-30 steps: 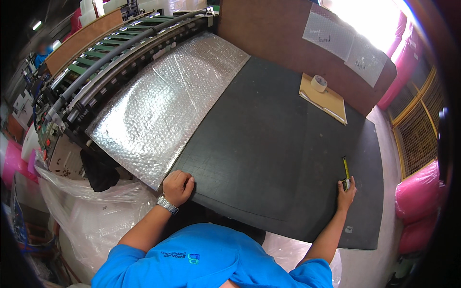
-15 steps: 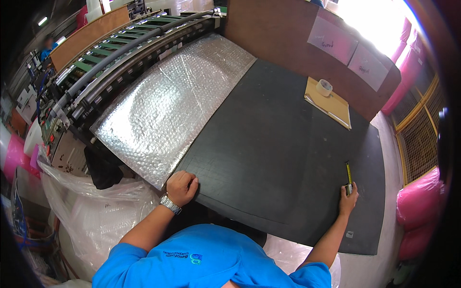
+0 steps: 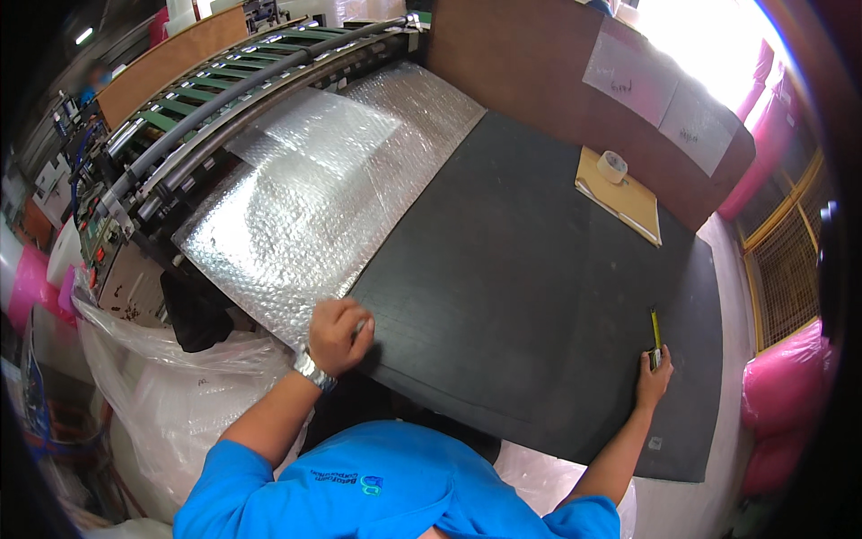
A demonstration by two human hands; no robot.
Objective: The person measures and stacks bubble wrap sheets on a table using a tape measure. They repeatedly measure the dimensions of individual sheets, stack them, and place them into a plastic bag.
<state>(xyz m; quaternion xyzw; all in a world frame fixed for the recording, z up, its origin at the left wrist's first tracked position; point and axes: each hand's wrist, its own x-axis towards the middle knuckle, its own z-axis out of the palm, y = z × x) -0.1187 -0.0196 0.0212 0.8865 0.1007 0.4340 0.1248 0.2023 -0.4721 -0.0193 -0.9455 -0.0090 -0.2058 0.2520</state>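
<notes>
My right hand (image 3: 655, 377) is closed around a tape measure (image 3: 655, 354) at the right side of the black tabletop (image 3: 503, 296), its short yellow blade sticking out away from me. My left hand (image 3: 339, 334), slightly blurred, is held loosely curled over the near edge of the table, with nothing visible in it. It is beside the near corner of a silvery bubble wrap sheet (image 3: 278, 225), which lies along the left of the table. On top of that sheet, against the rollers, rests a smaller clear bubble wrap piece (image 3: 337, 130).
A machine with rollers and green belts (image 3: 215, 99) borders the table's left. A brown board (image 3: 512, 72) stands at the back. Towards the right lie a brown envelope (image 3: 620, 202) and a tape roll (image 3: 612, 167). Clear plastic film (image 3: 197, 404) hangs at lower left; pink rolls (image 3: 781, 386) stand at right.
The clear piece has come out from the rollers over the silvery sheet. My left hand has lifted slightly off the table edge. My right hand stays nearly still with the tape measure.
</notes>
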